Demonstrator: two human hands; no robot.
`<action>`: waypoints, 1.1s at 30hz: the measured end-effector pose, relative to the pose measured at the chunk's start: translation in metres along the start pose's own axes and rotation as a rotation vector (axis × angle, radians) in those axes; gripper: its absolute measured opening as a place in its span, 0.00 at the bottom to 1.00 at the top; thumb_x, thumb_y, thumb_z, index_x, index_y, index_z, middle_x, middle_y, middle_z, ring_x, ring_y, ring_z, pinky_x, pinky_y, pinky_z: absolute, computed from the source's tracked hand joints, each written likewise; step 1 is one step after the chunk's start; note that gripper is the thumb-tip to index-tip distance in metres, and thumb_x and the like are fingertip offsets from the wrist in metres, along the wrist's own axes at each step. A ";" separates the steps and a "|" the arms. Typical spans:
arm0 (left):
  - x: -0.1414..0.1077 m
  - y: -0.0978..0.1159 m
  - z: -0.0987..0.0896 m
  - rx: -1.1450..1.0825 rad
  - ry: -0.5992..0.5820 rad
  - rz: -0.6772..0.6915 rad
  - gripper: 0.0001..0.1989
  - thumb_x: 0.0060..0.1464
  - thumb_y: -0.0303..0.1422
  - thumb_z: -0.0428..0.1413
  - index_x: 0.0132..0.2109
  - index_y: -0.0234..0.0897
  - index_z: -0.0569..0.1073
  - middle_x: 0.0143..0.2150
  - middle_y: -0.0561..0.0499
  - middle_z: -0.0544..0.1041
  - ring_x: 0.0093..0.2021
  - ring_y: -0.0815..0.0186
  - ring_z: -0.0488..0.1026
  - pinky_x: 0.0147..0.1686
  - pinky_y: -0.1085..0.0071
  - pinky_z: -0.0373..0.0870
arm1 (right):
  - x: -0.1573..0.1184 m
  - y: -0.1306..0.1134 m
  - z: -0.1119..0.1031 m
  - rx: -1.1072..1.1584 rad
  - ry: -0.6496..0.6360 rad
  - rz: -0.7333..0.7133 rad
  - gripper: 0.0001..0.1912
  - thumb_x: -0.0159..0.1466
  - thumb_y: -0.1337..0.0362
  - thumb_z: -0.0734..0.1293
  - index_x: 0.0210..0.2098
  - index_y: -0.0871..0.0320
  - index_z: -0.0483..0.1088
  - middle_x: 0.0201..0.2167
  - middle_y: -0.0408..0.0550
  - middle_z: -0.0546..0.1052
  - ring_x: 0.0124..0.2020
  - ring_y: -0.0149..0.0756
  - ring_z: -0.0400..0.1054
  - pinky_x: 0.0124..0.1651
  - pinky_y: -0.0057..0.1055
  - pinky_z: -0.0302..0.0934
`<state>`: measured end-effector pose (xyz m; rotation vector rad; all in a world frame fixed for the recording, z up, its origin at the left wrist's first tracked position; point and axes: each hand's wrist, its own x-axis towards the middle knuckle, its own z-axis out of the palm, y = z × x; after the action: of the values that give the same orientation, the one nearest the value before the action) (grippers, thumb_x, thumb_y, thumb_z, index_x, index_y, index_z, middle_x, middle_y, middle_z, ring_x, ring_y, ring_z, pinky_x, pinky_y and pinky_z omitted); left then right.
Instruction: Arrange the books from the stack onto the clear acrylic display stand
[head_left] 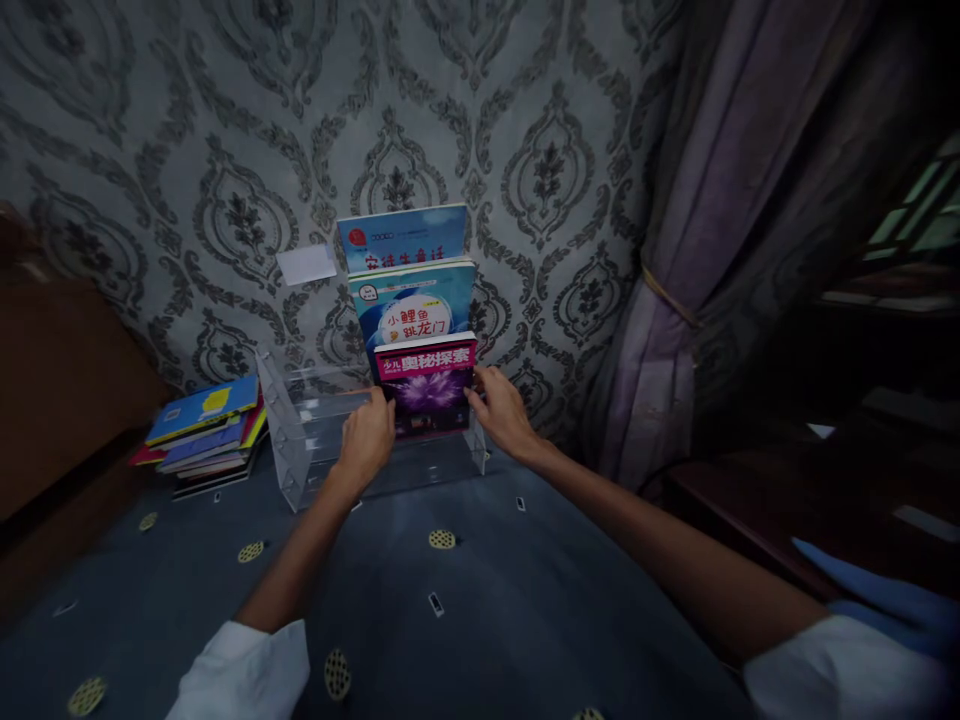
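Observation:
A book with a pink title band and a purple burst on its cover (426,392) stands upright at the front of a clear acrylic tiered rack (289,450). My left hand (369,432) grips its left edge, fingers curled. On the opposite edge, my right hand (504,408) holds it between thumb and fingers. Behind it, a teal-blue book (416,305) stands on a higher tier, its lower part covered. Farther back and highest is a light blue book (409,235) with red lettering, partly hidden by the teal one.
Left of the rack lies a stack of books (210,435) with a blue and yellow cover on top. A patterned wall (480,150) rises right behind the rack. A tied purple curtain (660,330) hangs to the right. Dark blue cloth (480,650) covers the table.

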<state>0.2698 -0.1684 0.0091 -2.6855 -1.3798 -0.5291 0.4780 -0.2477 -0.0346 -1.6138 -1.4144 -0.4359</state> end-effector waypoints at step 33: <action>0.009 0.004 -0.007 -0.040 0.001 -0.022 0.20 0.72 0.37 0.36 0.52 0.33 0.70 0.46 0.35 0.80 0.48 0.49 0.79 0.44 0.61 0.70 | 0.010 0.006 -0.006 -0.164 -0.166 0.037 0.04 0.67 0.66 0.60 0.36 0.56 0.66 0.36 0.53 0.73 0.40 0.45 0.69 0.45 0.39 0.63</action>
<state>0.2756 -0.1654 0.0187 -2.7039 -1.4148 -0.5666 0.4879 -0.2466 -0.0260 -1.8411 -1.5018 -0.4128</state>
